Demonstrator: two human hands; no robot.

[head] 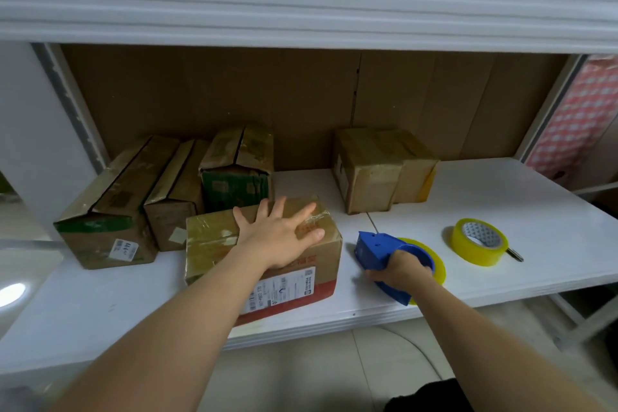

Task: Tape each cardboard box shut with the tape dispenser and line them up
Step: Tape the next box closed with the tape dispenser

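A taped cardboard box (pixel 214 244) with a red band and a shipping label sits near the front of the white shelf (pixel 501 211). My left hand (pixel 281 234) lies flat on its top, fingers spread. To its right, my right hand (pixel 398 269) grips the handle of a blue tape dispenser (pixel 374 249) loaded with yellow tape, resting on the shelf. Three boxes stand side by side at the back left: a long one (pixel 110 211), a narrow one (pixel 174 201) and a green-printed one (pixel 237 170). Another taped box (pixel 378 170) sits at the back right.
A spare roll of yellow tape (pixel 478 242) lies on the shelf right of the dispenser, with a small key-like object (pixel 515 256) beside it. An upper shelf edge (pixel 301 3) overhangs. Cardboard sheets line the back. The shelf's front edge runs just below my wrists.
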